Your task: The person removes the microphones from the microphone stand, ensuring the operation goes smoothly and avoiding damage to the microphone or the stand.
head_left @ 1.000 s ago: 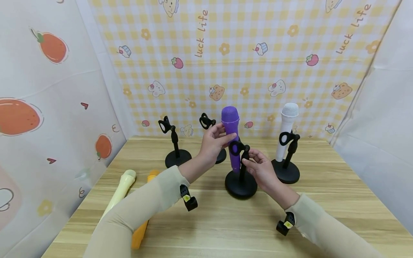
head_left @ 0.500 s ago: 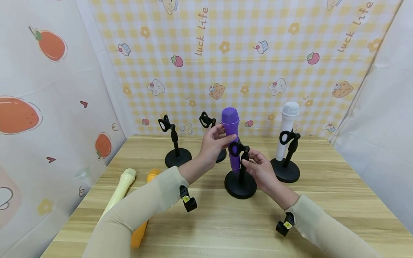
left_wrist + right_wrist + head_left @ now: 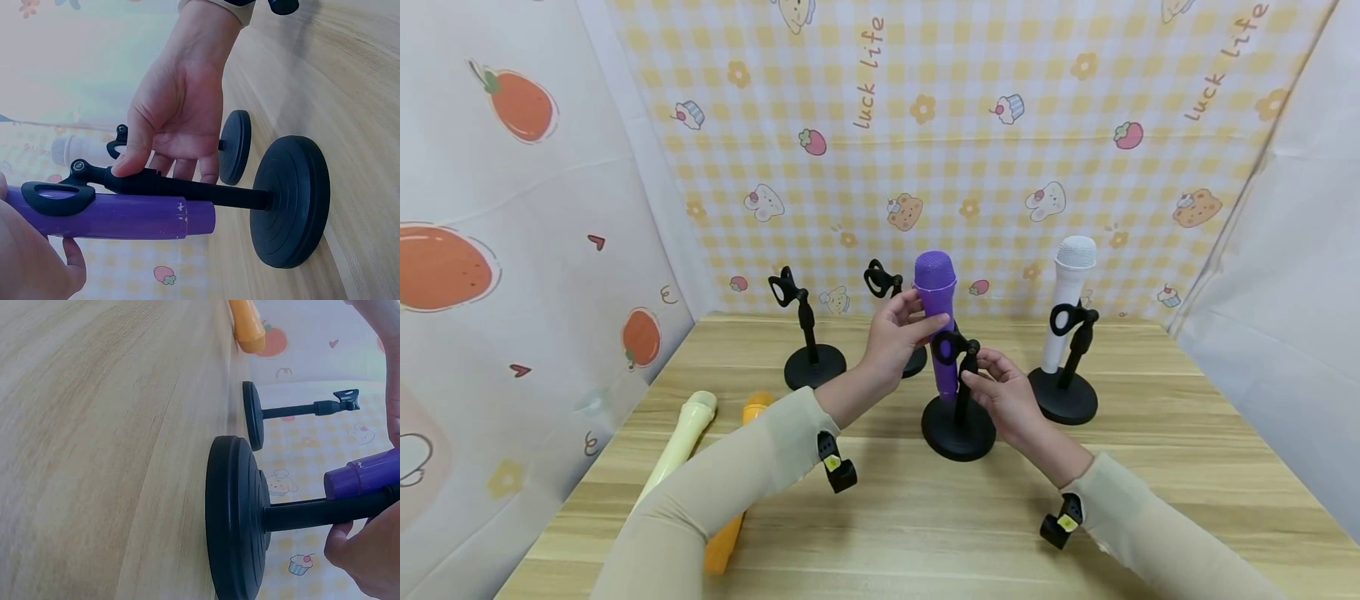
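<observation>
My left hand (image 3: 891,337) grips the purple microphone (image 3: 936,275) just below its head, thumb across the front. The microphone stands nearly upright, its body passing through the clip of a black stand (image 3: 958,429). In the left wrist view the clip's loop lies against the purple body (image 3: 144,215), and the lower end hangs beside the post, above the round base. My right hand (image 3: 1011,396) pinches the stand's post below the clip joint, thumb on the near side. The right wrist view shows the purple end (image 3: 344,482) next to the post and part of my right hand (image 3: 372,553).
To the right, a white microphone (image 3: 1066,287) is held in another black stand (image 3: 1063,396). Two more stands, one left (image 3: 814,367) and one behind my left hand (image 3: 913,361), carry no microphone. A pale yellow microphone (image 3: 681,437) and an orange microphone (image 3: 724,546) lie at left, partly behind my sleeve.
The purple microphone has slid very slightly down in the stand's clip. Both hands keep their holds in nearly the same places.
</observation>
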Demonstrator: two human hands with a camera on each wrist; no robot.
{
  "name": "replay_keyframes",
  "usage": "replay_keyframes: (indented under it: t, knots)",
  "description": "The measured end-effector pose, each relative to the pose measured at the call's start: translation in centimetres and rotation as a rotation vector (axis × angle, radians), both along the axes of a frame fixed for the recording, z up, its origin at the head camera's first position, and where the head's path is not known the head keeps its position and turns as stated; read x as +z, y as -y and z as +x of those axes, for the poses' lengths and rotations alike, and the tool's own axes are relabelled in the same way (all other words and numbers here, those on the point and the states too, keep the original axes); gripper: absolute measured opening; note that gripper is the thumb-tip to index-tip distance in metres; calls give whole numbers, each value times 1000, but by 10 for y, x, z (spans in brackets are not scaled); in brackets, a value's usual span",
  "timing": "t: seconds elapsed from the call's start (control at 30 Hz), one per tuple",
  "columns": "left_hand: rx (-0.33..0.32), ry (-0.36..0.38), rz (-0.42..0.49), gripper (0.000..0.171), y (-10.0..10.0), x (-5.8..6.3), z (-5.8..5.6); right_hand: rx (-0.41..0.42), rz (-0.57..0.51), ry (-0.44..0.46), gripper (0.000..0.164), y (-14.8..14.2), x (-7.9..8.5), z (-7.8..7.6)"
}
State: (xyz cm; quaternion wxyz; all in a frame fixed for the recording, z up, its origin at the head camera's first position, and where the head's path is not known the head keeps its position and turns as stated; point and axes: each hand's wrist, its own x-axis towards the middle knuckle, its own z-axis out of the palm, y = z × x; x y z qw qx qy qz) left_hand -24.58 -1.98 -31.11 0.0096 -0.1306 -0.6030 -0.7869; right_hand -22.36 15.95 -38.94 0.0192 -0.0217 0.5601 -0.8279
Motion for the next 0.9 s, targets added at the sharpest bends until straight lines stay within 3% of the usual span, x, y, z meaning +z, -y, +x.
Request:
replay_keyframes:
  t: [0.67, 0.9]
  knots:
    - [3, -26, -7, 42, 0, -3, -3, -18, 68, -7, 24, 0, 0, 0]
    - [6, -30, -1, 42, -1, -4, -3, -16, 81, -48, 25, -1, -2, 0]
